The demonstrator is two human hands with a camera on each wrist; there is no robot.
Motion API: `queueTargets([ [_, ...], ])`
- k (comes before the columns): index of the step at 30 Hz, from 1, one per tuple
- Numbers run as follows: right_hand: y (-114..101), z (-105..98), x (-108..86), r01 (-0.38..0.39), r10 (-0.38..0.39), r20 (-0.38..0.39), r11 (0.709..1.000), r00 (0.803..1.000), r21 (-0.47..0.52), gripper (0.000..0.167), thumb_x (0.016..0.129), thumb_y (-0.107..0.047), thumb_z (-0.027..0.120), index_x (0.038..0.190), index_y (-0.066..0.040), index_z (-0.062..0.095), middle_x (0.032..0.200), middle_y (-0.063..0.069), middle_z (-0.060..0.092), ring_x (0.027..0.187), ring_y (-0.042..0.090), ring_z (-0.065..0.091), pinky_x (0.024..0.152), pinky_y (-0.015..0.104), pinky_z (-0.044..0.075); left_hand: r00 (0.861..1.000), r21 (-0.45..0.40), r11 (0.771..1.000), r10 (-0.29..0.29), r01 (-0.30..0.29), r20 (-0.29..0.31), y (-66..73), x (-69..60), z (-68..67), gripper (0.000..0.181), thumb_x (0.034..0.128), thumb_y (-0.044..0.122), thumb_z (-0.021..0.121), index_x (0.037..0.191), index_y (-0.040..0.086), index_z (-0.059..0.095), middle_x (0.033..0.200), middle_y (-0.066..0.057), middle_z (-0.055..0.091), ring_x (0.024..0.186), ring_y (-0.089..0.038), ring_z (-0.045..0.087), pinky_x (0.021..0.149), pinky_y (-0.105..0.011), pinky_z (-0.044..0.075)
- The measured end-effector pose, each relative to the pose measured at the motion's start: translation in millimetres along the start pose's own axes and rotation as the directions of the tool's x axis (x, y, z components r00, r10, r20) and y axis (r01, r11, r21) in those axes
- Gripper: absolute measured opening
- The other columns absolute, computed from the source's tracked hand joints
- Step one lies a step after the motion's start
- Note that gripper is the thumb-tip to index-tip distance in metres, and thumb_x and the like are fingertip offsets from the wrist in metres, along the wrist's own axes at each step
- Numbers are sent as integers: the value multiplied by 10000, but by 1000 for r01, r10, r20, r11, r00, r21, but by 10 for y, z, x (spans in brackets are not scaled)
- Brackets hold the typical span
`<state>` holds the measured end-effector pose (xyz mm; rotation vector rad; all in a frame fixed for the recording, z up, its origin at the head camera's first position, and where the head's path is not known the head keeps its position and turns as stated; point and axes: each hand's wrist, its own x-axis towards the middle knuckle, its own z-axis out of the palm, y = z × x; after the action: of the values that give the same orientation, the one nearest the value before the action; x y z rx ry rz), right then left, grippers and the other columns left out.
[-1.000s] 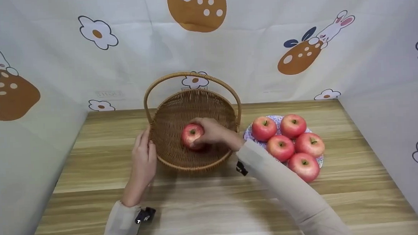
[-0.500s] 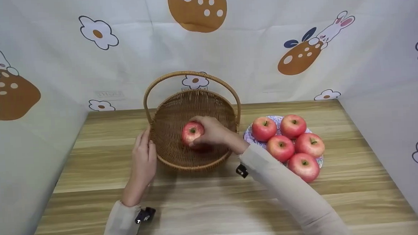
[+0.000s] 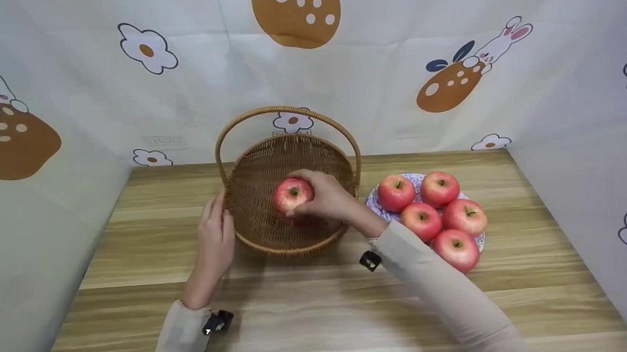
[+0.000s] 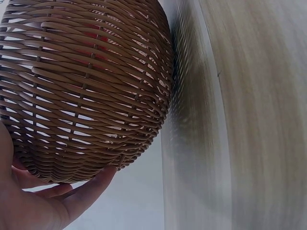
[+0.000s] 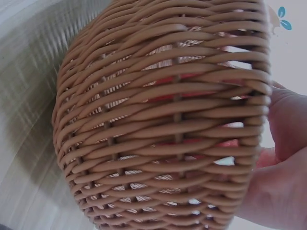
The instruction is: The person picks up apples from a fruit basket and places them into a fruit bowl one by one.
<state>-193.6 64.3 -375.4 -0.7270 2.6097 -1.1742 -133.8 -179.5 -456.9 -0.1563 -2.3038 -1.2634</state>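
Note:
In the head view my right hand [image 3: 328,196] holds a red apple [image 3: 293,195] between thumb and fingers, inside a round brown wicker basket [image 3: 249,174] with a tall arched handle. My left hand [image 3: 218,242] rests against the basket's left side. The left wrist view shows the fingers [image 4: 91,189] of that hand extended along the outer weave, touching it. Beyond the wall in the right wrist view, the right hand [image 5: 283,177] is partly hidden, and patches of red show through the gaps in the wicker. How far the apple is above the basket's bottom I cannot tell.
To the basket's right, several red apples [image 3: 420,221] lie on a round patterned plate [image 3: 377,207]. The wooden table [image 3: 321,315] is walled by a white printed sheet [image 3: 207,95] behind and at both sides. The basket handle [image 3: 278,109] arches near the back sheet.
My right hand and the apple have shifted slightly away from me and to the right, and the apple looks a little larger. The left hand and basket have stayed in place.

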Motion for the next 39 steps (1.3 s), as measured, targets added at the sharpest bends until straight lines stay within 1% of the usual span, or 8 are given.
queueTargets([
  [5, -1, -41, -72, 40, -39, -38, 999, 999, 21, 798, 777, -125, 929, 1466, 32, 556, 1407, 232, 631, 1293, 381, 600, 1125, 471, 486, 1000, -6, 1000, 10, -10, -5, -8, -2, 2, 496, 1022, -48, 426, 1508, -142, 458, 1486, -377, 487, 1360, -513, 507, 1168, -604, 408],
  [8, 13, -46, -102, 77, -76, -69, 997, 995, 16, 777, 778, -134, 930, 1443, 43, 570, 1385, 230, 648, 1279, 385, 609, 1119, 479, 487, 1000, -9, 1000, 25, -25, -13, -10, -3, 2, 498, 1023, -49, 426, 1511, -144, 452, 1476, -376, 495, 1303, -499, 543, 1141, -605, 439],
  [12, 42, -39, -131, 93, -90, -98, 995, 991, 25, 759, 780, -150, 932, 1430, 34, 586, 1373, 226, 655, 1278, 387, 608, 1117, 492, 482, 999, -9, 999, 40, -41, -21, -11, -4, 2, 498, 1026, -50, 426, 1515, -145, 445, 1464, -376, 503, 1201, -468, 578, 1083, -598, 485],
  [18, 48, -45, -184, 93, -84, -131, 994, 988, 61, 755, 774, -145, 934, 1430, 15, 595, 1351, 227, 661, 1255, 389, 612, 1095, 504, 498, 999, 1, 999, 42, -42, -24, -8, -4, 3, 501, 1024, -60, 424, 1518, -141, 444, 1466, -375, 504, 1158, -445, 586, 1035, -585, 508],
  [21, 40, -56, -211, 98, -87, -145, 993, 986, 73, 755, 772, -141, 936, 1428, 13, 597, 1352, 228, 660, 1261, 388, 612, 1097, 503, 499, 999, 14, 999, 44, -43, -21, -4, -2, 6, 503, 1025, -58, 418, 1521, -138, 442, 1459, -364, 515, 1004, -405, 603, 943, -557, 543],
  [24, 31, -66, -237, 97, -84, -160, 993, 983, 73, 759, 769, -144, 940, 1431, 4, 598, 1362, 224, 656, 1272, 385, 605, 1106, 505, 493, 999, 21, 999, 46, -46, -19, 0, 0, 8, 502, 1025, -53, 412, 1518, -138, 445, 1453, -357, 525, 952, -381, 595, 905, -544, 549],
  [35, 30, -94, -339, 104, -85, -215, 992, 973, 78, 762, 766, -149, 950, 1431, -11, 606, 1325, 214, 664, 1234, 361, 616, 1065, 500, 520, 999, 23, 999, 30, -30, -11, -15, -15, 8, 503, 1030, -45, 421, 1525, -128, 443, 1446, -349, 533, 1006, -382, 604, 918, -546, 553],
  [39, 24, -111, -392, 99, -76, -215, 990, 974, 102, 776, 772, -147, 946, 1448, -7, 591, 1317, 214, 650, 1202, 346, 622, 1025, 474, 550, 1000, 36, 999, 23, -22, -10, -7, -19, 10, 504, 1032, -46, 409, 1529, -119, 446, 1446, -344, 533, 813, -246, 542, 814, -443, 565],
])
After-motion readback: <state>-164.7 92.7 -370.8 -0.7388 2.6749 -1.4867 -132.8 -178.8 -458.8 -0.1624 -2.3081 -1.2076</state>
